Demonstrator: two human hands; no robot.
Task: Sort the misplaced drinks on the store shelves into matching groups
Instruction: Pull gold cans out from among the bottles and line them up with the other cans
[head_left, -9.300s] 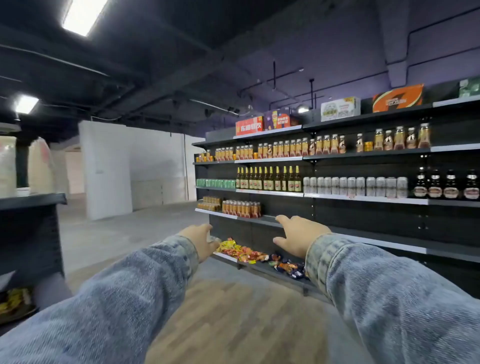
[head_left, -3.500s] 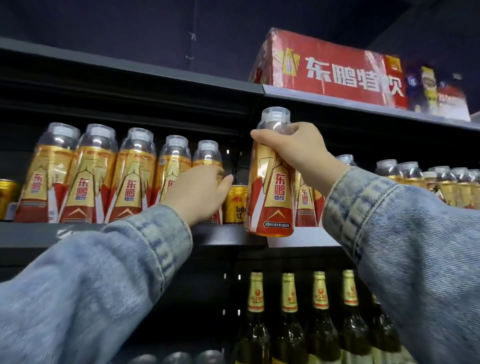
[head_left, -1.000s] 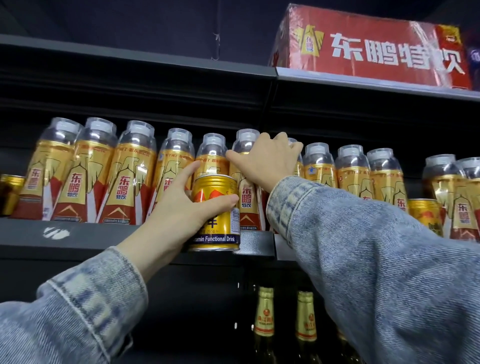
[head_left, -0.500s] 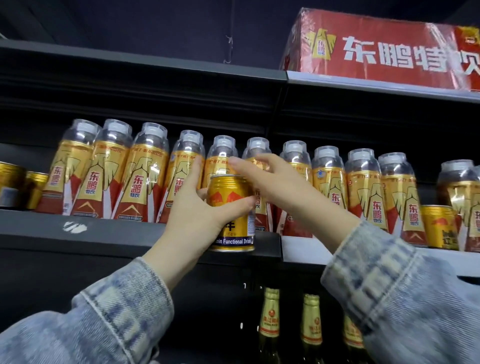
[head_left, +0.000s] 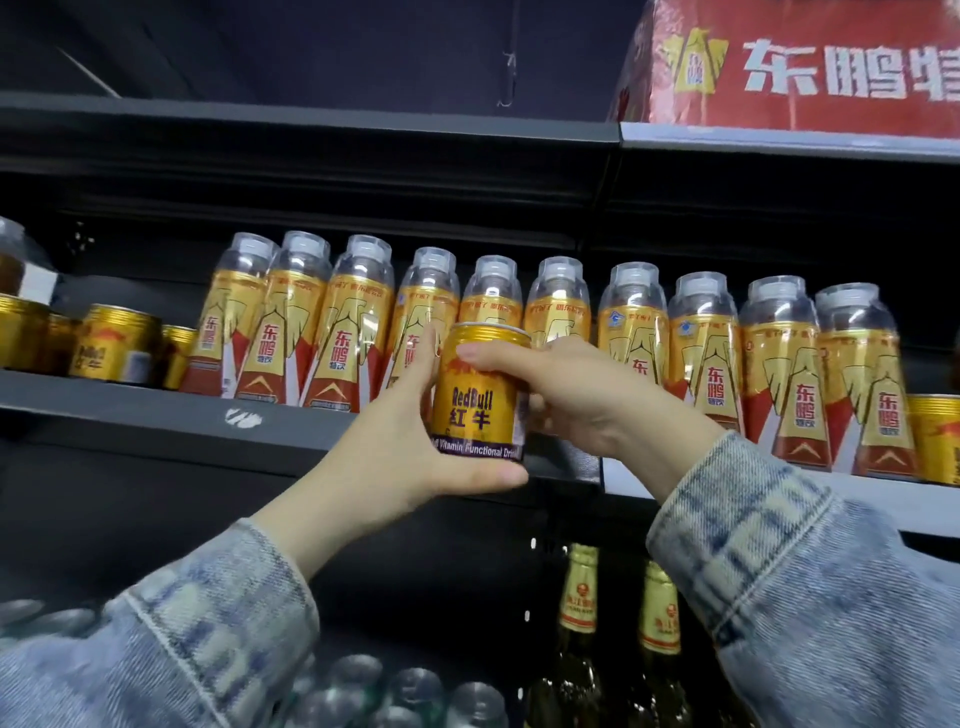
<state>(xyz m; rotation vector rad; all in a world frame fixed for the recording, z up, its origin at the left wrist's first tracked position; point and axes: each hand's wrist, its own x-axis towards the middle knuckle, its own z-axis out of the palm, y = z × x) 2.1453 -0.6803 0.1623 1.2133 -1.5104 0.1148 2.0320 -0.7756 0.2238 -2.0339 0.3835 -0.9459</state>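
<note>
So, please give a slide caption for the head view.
The left hand and right hand hold a gold can in front of shelved bottles.

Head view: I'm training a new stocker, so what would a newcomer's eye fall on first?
The gold Red Bull can at centre, gripped by the left hand and right hand. Behind it a row of gold-and-red bottles lines the shelf, with a red carton above, top right.

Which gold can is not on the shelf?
The middle can, held by the left hand and right hand in front of the bottles. The other cans stand on the shelf.
</note>
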